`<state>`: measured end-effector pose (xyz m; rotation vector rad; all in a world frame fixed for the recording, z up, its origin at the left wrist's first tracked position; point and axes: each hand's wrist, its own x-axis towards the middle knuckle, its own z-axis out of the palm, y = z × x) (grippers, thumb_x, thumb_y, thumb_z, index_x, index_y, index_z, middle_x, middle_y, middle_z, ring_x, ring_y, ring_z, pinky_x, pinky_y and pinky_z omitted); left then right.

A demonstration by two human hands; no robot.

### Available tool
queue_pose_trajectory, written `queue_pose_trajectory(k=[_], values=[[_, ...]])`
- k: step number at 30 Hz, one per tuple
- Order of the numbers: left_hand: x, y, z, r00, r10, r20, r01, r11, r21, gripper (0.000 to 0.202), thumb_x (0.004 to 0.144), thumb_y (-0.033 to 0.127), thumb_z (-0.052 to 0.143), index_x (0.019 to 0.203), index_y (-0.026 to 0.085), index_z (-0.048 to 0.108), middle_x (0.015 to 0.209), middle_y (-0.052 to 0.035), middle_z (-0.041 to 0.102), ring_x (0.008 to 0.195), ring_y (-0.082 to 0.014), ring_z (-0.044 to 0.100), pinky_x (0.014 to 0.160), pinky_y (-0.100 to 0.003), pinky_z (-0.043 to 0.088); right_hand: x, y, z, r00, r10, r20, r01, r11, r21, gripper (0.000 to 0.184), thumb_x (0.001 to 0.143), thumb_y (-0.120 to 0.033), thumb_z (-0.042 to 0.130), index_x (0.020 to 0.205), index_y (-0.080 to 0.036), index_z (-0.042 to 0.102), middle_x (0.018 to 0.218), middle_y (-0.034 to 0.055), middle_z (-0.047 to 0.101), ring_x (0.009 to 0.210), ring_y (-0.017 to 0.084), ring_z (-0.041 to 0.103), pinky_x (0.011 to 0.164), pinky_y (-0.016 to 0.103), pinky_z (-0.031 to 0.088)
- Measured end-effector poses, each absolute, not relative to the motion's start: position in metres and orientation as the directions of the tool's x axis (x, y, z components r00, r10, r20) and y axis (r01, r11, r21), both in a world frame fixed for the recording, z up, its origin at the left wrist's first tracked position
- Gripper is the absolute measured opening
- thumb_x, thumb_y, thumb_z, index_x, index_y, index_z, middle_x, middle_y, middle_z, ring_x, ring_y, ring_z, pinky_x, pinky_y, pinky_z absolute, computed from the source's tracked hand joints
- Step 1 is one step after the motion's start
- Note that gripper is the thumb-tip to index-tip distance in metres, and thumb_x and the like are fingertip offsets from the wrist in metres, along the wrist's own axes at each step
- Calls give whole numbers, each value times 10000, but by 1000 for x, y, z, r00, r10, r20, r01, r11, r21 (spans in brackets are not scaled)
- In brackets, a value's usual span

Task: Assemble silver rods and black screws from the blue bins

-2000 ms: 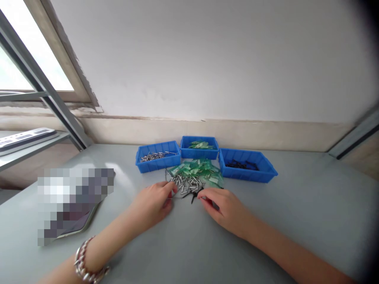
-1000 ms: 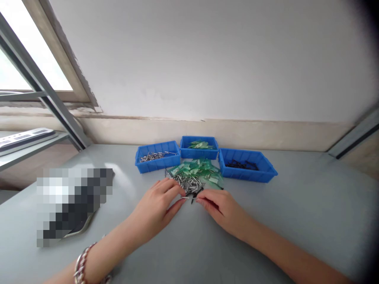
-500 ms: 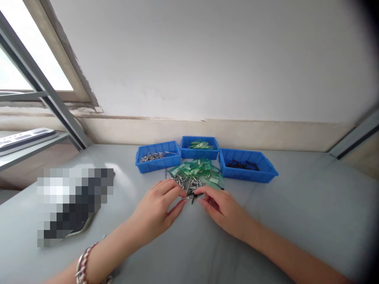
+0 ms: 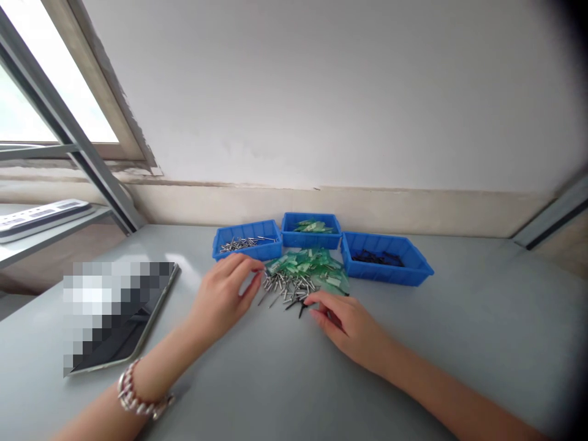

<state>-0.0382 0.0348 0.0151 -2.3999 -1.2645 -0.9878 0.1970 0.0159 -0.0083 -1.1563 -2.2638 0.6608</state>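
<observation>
Head view: silver metal pins [image 4: 293, 284] lie heaped on the tabletop [image 4: 275, 380]. Left hand [image 4: 225, 288] rests at their nine o'clock, right hand [image 4: 345, 324] at four, beside black pieces [image 4: 302, 307]; both pinches look narrow, contents unclear. Light fingertip pressure should separate single pieces best.

A tablet [image 4: 128, 337] is laid flat on the table [image 4: 482, 343] at the left, its screen partly masked by pixelation. Beyond it, a power strip [image 4: 43, 217] is held on a shelf [image 4: 32, 245]. The window [image 4: 62, 79] is crossed by a slanting post [image 4: 98, 168]; the table is backed by a pale wall [image 4: 321, 98].
</observation>
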Motion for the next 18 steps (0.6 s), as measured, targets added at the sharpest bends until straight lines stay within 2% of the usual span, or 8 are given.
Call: queue_pose_trajectory(k=[8, 14, 18], values=[[-63, 60, 10, 209, 664, 718, 936, -348, 50, 129, 876, 241, 462, 883, 179, 574, 742, -15, 606, 642, -135, 577, 588, -228, 414, 198, 17, -12, -518, 826, 220, 578, 529, -622, 188, 890, -184, 415, 994, -215, 568, 785, 2, 635, 643, 132, 547, 612, 245, 396], [-72, 67, 7, 15, 769, 639, 978, -144, 149, 161, 851, 274, 471, 879, 187, 603, 775, -27, 626, 619, -148, 573, 566, -240, 386, 197, 18, -12, -531, 819, 218, 576, 538, -615, 188, 892, -176, 415, 983, -212, 575, 794, 7, 633, 656, 136, 547, 609, 247, 396], [-75, 69, 8, -5, 800, 600, 977, -123, 173, 159, 842, 281, 470, 862, 197, 603, 799, -22, 637, 612, -154, 563, 571, -249, 386, 198, 17, -11, -535, 814, 226, 572, 546, -612, 178, 891, -177, 421, 951, -213, 584, 797, 3, 633, 669, 134, 548, 613, 243, 397]])
